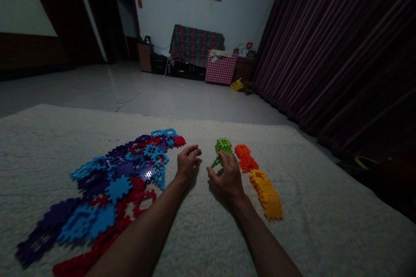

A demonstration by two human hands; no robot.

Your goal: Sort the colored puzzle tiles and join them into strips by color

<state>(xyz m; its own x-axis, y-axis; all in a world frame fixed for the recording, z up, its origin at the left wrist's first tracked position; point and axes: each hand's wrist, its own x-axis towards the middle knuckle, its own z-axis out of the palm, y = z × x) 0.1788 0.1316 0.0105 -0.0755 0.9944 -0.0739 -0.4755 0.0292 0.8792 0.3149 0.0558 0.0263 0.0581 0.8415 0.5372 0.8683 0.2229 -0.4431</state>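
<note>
On a cream fleece blanket (pixel 292 233) lie plastic interlocking tiles. My right hand (pixel 227 177) is closed on a green tile from the green stack (pixel 222 145), lifting its near end. Beside it lie an orange stack (pixel 245 157) and a yellow stack (pixel 267 194). My left hand (pixel 186 161) rests on the blanket with fingers loosely curled and nothing visible in it, just right of a loose pile of blue, purple and red tiles (pixel 113 186).
Beyond the blanket is grey tiled floor (pixel 169 95) with a cable across it. A dark striped curtain (pixel 341 52) runs along the right. A covered cabinet (pixel 196 49) and a checked box (pixel 221 69) stand at the far wall.
</note>
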